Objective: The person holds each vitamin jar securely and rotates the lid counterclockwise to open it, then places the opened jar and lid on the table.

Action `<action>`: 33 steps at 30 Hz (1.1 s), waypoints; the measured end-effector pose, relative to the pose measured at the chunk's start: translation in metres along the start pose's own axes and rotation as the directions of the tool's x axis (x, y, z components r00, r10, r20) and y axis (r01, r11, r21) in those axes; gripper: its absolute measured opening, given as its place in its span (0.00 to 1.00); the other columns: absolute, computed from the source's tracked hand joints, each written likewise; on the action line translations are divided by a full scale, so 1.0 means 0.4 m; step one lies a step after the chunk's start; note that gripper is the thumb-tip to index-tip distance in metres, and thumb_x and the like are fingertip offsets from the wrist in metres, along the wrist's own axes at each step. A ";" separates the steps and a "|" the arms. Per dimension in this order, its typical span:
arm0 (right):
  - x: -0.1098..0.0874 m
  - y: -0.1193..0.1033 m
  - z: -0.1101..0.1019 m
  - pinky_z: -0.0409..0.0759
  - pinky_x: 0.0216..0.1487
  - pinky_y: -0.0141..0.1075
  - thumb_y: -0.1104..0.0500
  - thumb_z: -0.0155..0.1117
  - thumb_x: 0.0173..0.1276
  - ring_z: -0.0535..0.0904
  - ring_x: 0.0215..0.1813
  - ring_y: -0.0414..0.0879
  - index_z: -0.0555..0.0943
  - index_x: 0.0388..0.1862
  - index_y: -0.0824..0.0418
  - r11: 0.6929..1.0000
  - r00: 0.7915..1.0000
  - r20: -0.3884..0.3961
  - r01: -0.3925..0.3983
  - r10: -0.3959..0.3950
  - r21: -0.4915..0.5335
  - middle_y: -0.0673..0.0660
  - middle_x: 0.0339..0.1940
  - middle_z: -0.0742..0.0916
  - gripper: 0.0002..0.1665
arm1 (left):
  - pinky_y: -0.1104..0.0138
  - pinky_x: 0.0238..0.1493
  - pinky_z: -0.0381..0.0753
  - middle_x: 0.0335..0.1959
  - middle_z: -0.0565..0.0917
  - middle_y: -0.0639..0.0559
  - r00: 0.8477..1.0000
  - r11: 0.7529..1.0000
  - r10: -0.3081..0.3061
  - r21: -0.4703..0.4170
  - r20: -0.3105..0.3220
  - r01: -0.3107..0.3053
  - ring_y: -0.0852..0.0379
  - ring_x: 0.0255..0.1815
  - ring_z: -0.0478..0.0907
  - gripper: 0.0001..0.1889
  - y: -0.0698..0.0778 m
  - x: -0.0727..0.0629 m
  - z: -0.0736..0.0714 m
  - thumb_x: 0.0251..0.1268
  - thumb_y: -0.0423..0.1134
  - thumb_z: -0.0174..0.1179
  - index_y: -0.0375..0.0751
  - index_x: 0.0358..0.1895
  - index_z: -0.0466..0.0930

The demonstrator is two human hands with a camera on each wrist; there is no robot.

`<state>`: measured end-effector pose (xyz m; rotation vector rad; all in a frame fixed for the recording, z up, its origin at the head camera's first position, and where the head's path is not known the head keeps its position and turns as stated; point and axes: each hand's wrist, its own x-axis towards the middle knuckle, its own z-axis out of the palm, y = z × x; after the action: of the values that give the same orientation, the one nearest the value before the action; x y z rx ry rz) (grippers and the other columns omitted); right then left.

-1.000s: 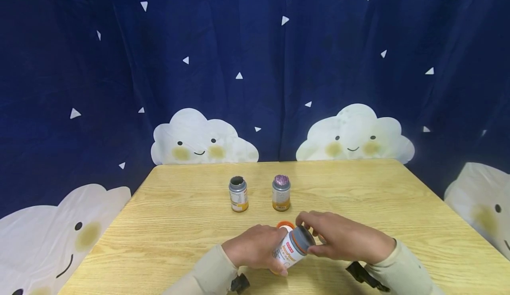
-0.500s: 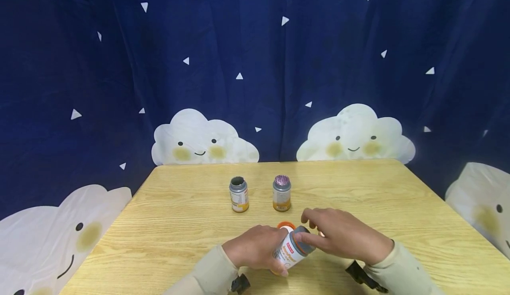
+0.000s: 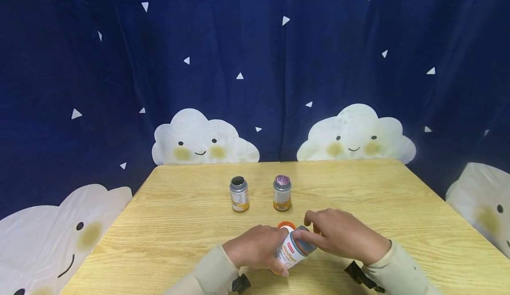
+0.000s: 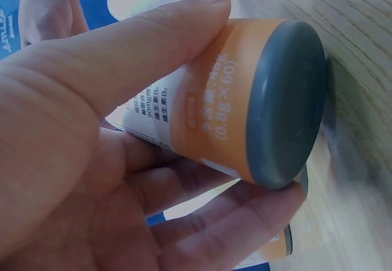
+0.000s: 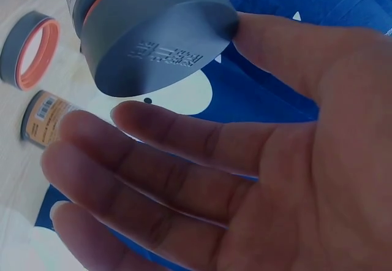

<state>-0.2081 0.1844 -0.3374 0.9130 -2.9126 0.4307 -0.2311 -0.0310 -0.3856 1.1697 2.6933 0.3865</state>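
Observation:
A white and orange supplement bottle (image 3: 290, 254) lies tilted in my left hand (image 3: 256, 247), its grey cap (image 3: 306, 242) pointing up and to the right. The left wrist view shows my left thumb and fingers wrapped round the orange lower part of the bottle (image 4: 214, 99), near its grey base (image 4: 286, 105). My right hand (image 3: 344, 236) is at the cap. In the right wrist view its thumb touches the edge of the embossed cap (image 5: 162, 50), while the other fingers (image 5: 159, 179) are spread loosely below, apart from it.
Behind my hands, an uncapped grey bottle (image 3: 239, 197) with a dark mouth and another bottle (image 3: 282, 197) with a purple foil seal stand on the wooden table (image 3: 179, 224). A loose grey cap with an orange inside (image 5: 38, 50) lies behind the held bottle. A blue curtain (image 3: 255, 43) hangs beyond.
My right fingers have loosened off the cap and the right hand has shifted slightly right, its thumb now across the cap's side. The left hand and bottle have hardly moved.

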 end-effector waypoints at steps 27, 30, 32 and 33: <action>0.000 0.012 -0.015 0.73 0.29 0.30 0.46 0.64 0.67 0.72 0.28 0.33 0.76 0.44 0.52 0.979 0.983 0.092 0.146 -0.160 0.144 0.40 0.31 0.79 0.14 | 0.75 0.27 0.69 0.27 0.73 0.65 1.000 0.999 0.012 0.042 -0.013 -0.012 0.69 0.25 0.69 0.26 0.002 -0.001 -0.001 0.44 0.54 0.76 0.50 0.41 0.71; 0.000 0.011 -0.018 0.73 0.30 0.30 0.49 0.67 0.65 0.72 0.30 0.34 0.76 0.45 0.51 0.973 0.979 0.099 0.161 -0.179 0.166 0.41 0.34 0.80 0.14 | 0.75 0.27 0.70 0.27 0.73 0.65 1.000 1.000 0.002 0.019 -0.003 -0.002 0.69 0.25 0.69 0.26 0.003 0.001 -0.001 0.44 0.53 0.76 0.50 0.41 0.72; 0.000 0.009 -0.019 0.73 0.30 0.30 0.50 0.68 0.64 0.72 0.30 0.33 0.75 0.45 0.51 0.970 0.977 0.101 0.167 -0.186 0.174 0.42 0.34 0.79 0.15 | 0.74 0.28 0.70 0.27 0.73 0.65 1.000 1.000 0.002 0.027 -0.004 -0.002 0.69 0.25 0.69 0.26 0.003 0.002 -0.001 0.44 0.54 0.76 0.50 0.41 0.72; 0.000 0.008 -0.019 0.73 0.30 0.29 0.51 0.69 0.63 0.72 0.30 0.34 0.75 0.45 0.51 0.970 0.977 0.102 0.168 -0.188 0.176 0.42 0.34 0.79 0.15 | 0.74 0.28 0.70 0.27 0.73 0.65 1.000 1.000 0.002 0.031 -0.006 -0.002 0.69 0.25 0.69 0.26 0.003 0.002 0.000 0.43 0.54 0.76 0.51 0.42 0.72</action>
<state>-0.2100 0.1891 -0.3311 1.2525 -2.8961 0.6344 -0.2308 -0.0298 -0.3851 1.1816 2.7132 0.3502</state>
